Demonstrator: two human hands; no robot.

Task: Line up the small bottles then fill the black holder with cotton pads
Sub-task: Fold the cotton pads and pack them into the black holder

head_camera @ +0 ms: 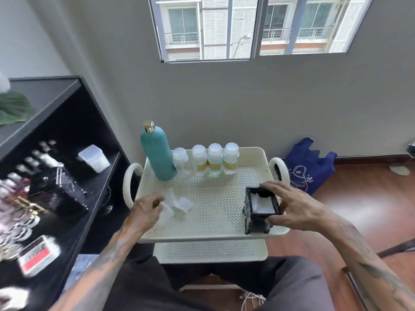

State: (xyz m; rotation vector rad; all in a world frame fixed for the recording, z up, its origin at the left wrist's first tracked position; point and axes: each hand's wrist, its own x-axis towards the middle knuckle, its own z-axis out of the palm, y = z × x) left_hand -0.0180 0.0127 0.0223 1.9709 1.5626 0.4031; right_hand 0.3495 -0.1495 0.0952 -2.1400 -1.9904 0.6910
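Since the four small clear bottles with pale caps (205, 161) already stand in a row along the far rim of the cream perforated tray (208, 223), the filling step looks to be in hand. The right hand (294, 205) curls round the square black holder (260, 213) at the tray's near right, white pads showing inside. The left hand (146, 209) pinches loose white cotton pads (177, 204) at the near left; next they must cross rightward into the holder.

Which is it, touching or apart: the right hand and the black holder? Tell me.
Touching. The head view shows the right hand around the black holder, thumb against its near corner and fingers over its far rim.
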